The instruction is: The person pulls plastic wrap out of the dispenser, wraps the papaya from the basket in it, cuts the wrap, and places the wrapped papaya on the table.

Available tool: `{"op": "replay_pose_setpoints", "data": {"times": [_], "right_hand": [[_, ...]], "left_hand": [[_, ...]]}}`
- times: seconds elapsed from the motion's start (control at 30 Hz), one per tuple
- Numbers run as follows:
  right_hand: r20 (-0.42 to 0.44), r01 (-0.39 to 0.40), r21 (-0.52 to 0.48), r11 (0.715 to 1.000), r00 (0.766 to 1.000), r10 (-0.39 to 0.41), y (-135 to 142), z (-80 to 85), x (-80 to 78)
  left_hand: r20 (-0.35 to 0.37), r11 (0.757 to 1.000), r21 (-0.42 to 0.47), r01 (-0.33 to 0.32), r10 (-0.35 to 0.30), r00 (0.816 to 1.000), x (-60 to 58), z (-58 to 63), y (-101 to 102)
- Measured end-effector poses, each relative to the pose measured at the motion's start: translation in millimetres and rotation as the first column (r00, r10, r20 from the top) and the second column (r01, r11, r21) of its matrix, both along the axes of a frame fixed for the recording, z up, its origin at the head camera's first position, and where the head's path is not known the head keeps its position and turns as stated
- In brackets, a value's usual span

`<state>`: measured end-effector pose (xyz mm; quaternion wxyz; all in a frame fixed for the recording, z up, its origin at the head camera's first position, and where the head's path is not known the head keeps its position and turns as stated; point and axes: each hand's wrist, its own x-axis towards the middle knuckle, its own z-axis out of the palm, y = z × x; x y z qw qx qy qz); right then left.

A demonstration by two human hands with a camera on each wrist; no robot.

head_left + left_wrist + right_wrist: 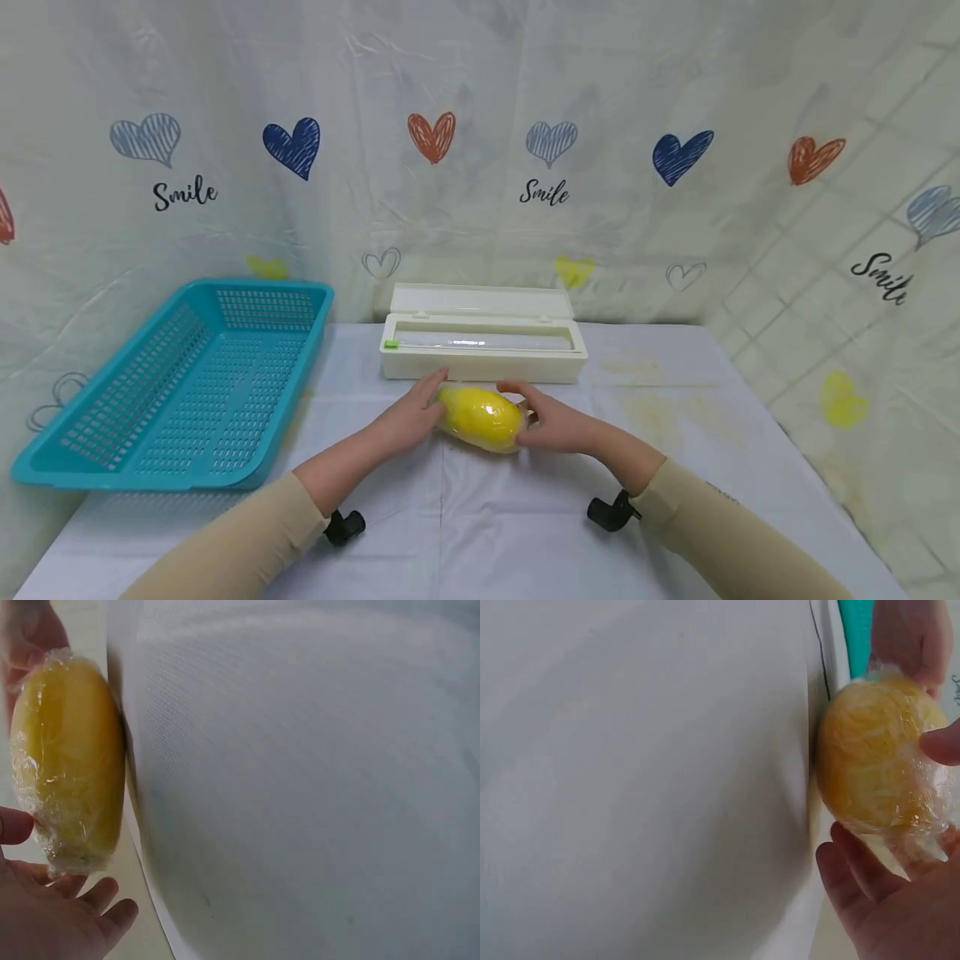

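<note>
A yellow oval melon-like fruit (480, 417) wrapped in clear cling film lies between both hands, low over the white cloth in the head view. The left hand (408, 414) holds its left end, thumb and fingers on either side of the gathered film. At the other end, the right hand (557, 421) holds it with thumb and curved fingers. The right wrist view shows the right thumb (941, 744) pressed on the shiny wrap (881, 754), other fingers underneath. Crinkled film bunches at the fruit's tip (79, 859) near the left fingers in the left wrist view.
Just behind the fruit stands a white cling film dispenser (480, 367), lid raised, with a film roll (480, 341) and a green slider (391, 343). A turquoise perforated basket (258, 467) sits at the left. Behind the table hangs a heart-printed curtain (480, 217).
</note>
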<state>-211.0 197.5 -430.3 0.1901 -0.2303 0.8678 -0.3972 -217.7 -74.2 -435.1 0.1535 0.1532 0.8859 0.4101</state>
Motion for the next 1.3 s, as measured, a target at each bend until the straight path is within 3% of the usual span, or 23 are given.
{"op": "replay_pose_setpoints", "data": {"times": [0.13,0.27,0.4,0.57,0.7,0.83,1.07,1.3], "right_hand": [[-0.015,0.088,-0.035,0.996,0.996,-0.088,6,-1.4,-1.6],[-0.027,0.148,-0.023,0.989,0.989,-0.149,7,-1.9,6.6],[-0.061,0.107,0.052,0.993,0.993,-0.103,-1,-1.4,16.3],[-0.08,0.068,0.171,0.983,0.995,-0.054,-16,-0.7,19.6],[-0.135,0.071,0.263,0.962,0.99,-0.036,-25,-1.9,18.0],[-0.193,0.09,0.294,0.952,0.981,-0.034,-28,-1.9,18.1],[-0.182,0.105,0.288,0.952,0.982,-0.053,-30,-4.7,21.8],[-0.216,0.106,0.29,0.951,0.975,-0.043,-31,-3.2,22.9]], "left_hand": [[-0.013,0.999,-0.031,0.04,-0.04,0.999,-0.5,-0.3,1],[-0.047,0.995,-0.064,0.071,-0.074,0.996,0.5,-2.0,2],[-0.102,0.987,-0.102,0.126,-0.137,0.985,1.9,-1.3,5],[-0.078,0.957,-0.228,0.182,-0.204,0.976,5.6,-0.5,10],[-0.037,0.936,-0.308,0.17,-0.19,0.981,9.6,-3.6,14],[-0.029,0.926,-0.345,0.151,-0.172,0.985,11.8,-7.6,19],[-0.052,0.919,-0.366,0.145,-0.176,0.983,18.0,-1.5,24],[-0.099,0.91,-0.397,0.121,-0.174,0.98,17.9,-3.8,29]]}}
